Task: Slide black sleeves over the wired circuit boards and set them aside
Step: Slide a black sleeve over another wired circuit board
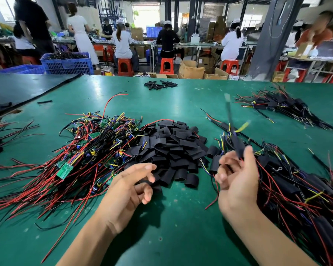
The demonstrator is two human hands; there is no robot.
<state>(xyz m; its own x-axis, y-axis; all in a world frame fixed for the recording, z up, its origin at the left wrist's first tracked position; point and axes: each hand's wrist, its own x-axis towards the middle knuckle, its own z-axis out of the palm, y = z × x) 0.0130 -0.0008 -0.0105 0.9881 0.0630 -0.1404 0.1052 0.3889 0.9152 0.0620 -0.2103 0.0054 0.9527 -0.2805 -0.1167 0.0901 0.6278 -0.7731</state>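
Observation:
A heap of flat black sleeves lies in the middle of the green table. Left of it sprawls a tangle of green circuit boards with red, black and yellow wires. To the right lies a pile of sleeved boards. My right hand pinches a sleeved board between thumb and fingers, its blurred wires sticking upward. My left hand hovers at the near edge of the sleeve heap with loosely curled fingers holding nothing.
Another bundle of sleeved boards lies at the far right, and a few black tubes sit near the far edge. A dark board covers the far left corner. Several people work at benches beyond the table.

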